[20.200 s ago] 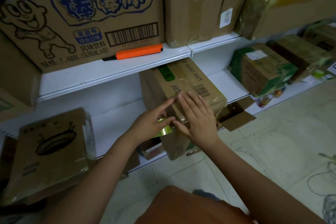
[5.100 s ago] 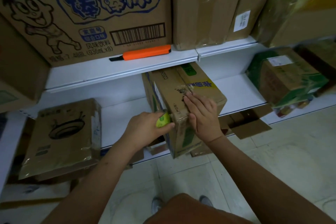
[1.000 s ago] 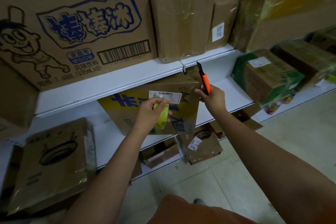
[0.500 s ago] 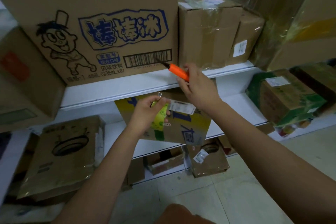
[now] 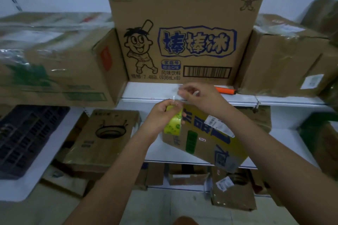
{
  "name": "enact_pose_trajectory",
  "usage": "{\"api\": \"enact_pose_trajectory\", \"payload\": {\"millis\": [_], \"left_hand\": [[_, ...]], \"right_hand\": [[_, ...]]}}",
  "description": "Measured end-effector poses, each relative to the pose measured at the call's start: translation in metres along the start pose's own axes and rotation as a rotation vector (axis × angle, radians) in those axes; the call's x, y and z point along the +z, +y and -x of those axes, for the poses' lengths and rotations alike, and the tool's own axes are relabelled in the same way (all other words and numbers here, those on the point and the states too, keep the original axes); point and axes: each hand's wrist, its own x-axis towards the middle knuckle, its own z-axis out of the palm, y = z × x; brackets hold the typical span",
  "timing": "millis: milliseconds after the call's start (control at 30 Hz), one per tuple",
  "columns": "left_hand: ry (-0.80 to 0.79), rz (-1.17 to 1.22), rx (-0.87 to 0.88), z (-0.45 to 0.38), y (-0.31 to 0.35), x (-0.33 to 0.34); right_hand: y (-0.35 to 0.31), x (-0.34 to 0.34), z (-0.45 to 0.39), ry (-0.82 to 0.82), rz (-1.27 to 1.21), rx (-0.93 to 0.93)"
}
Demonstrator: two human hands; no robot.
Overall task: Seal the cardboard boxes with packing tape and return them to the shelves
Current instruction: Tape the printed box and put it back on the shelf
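My left hand [image 5: 161, 117] grips a yellow-green roll of packing tape [image 5: 172, 121] in front of the upper shelf edge [image 5: 146, 95]. Just above the roll, my right hand [image 5: 199, 95] has its fingers curled and pinches the clear loose end of the tape; this part is blurred. Behind both hands a cardboard box with yellow and blue print [image 5: 210, 140] lies tilted on the middle shelf, a white label on its face. An orange utility knife [image 5: 225, 90] lies on the upper shelf, to the right of my right hand.
A large printed carton [image 5: 182, 29] stands on the upper shelf between a film-wrapped box [image 5: 54, 56] and a plain box [image 5: 285, 60]. A box with a pan drawing [image 5: 108, 133] leans at lower left beside a dark crate [image 5: 27, 139]. Small boxes [image 5: 232, 192] sit under the lowest shelf.
My right hand has let go of the orange knife, which now lies on the upper shelf, and has come to the tape roll. The view has tilted upward.
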Motion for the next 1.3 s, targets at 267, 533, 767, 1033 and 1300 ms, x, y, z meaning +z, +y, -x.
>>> {"api": "enact_pose_trajectory", "payload": {"millis": [267,533,767,1033,1300], "left_hand": [[0.087,-0.042,0.013,0.006,-0.008,-0.024],[0.085,0.029,-0.059,0.012,-0.012,-0.042],[0.062,0.035,-0.061,0.013,-0.013,-0.045],[0.043,0.025,-0.068,0.011,-0.011,-0.040],[0.111,0.103,-0.239,0.002,0.003,-0.035]], "right_hand": [[-0.011,0.031,-0.024,-0.067,-0.069,0.002],[-0.019,0.046,-0.038,-0.108,0.017,-0.017],[-0.024,0.041,-0.039,-0.222,0.095,-0.082],[-0.027,0.043,-0.037,-0.257,0.080,-0.064],[-0.032,0.056,-0.043,-0.090,0.312,-0.123]]}}
